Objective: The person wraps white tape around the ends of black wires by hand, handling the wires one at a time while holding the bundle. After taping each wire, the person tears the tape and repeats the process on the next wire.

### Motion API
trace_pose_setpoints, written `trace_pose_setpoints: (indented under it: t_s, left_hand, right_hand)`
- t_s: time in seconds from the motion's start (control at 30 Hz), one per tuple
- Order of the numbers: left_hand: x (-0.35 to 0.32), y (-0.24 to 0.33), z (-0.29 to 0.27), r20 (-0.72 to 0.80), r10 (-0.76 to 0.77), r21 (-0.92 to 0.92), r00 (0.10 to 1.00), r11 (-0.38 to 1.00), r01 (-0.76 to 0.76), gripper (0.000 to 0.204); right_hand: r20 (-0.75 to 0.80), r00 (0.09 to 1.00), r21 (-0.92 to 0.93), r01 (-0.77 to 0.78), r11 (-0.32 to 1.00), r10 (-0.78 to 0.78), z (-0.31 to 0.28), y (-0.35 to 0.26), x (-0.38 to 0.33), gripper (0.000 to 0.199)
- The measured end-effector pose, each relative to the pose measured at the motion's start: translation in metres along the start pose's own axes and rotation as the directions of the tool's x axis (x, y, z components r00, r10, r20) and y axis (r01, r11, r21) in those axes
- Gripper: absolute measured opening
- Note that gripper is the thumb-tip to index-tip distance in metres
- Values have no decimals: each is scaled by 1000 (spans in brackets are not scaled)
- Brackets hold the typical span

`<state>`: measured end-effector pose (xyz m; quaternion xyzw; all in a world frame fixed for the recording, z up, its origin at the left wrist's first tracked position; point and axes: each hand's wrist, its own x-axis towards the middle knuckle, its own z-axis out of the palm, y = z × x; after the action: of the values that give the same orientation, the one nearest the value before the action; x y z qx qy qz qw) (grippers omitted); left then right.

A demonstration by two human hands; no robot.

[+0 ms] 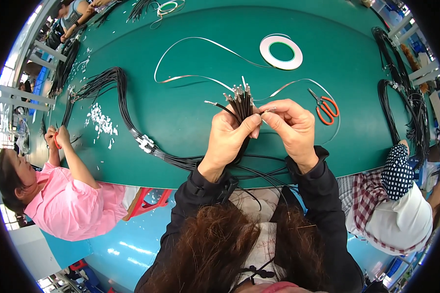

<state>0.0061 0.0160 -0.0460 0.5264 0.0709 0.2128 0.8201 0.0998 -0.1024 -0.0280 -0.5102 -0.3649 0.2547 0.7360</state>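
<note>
**A:** What fills the frame?

**B:** A broad green counter [190, 122], curved by the lens, strewn with wiring. A long harness of black cables [117, 93] sweeps across its left half and is banded by a pale clip [145, 143] near the front edge.

**A:** And the worker at the centre?

**B:** Seated at the near edge in dark sleeves, holding a bundle of black wires [242, 105] upright above the counter. The bundle is thin, glossy and black, fanning slightly at the top, where each wire ends in a small silvery metal tip. Its lower length runs down behind the left hand toward the lap.

**A:** How are the hands set?

**B:** The left hand [228, 136] is closed around the bundle's stem. The right hand [292, 126] pinches a thin silvery tape strip [298, 82] between thumb and fingertips, just beside the wires.

**A:** Where does that strip lead?

**B:** It loops across the counter to a flat white tape roll [281, 52] lying well beyond the hands.

**A:** Anything smaller?

**B:** Orange-handled scissors [323, 107] lie to the right of the hands, and white scraps [101, 123] are scattered to the left, near a person in pink [68, 195].
</note>
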Motion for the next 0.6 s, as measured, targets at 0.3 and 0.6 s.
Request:
trace_pose_setpoints:
  t_s: [0.3,0.6]
  left_hand:
    - [0,5,-3,102,-126,-86,987,987,135,17]
    - [1,6,-1,152,-182,-129,972,971,202,18]
  right_hand:
    - [42,997,-91,69,994,-65,-3,0,2,14]
    - [129,992,-276,28,961,8,-16,-11,3,18]
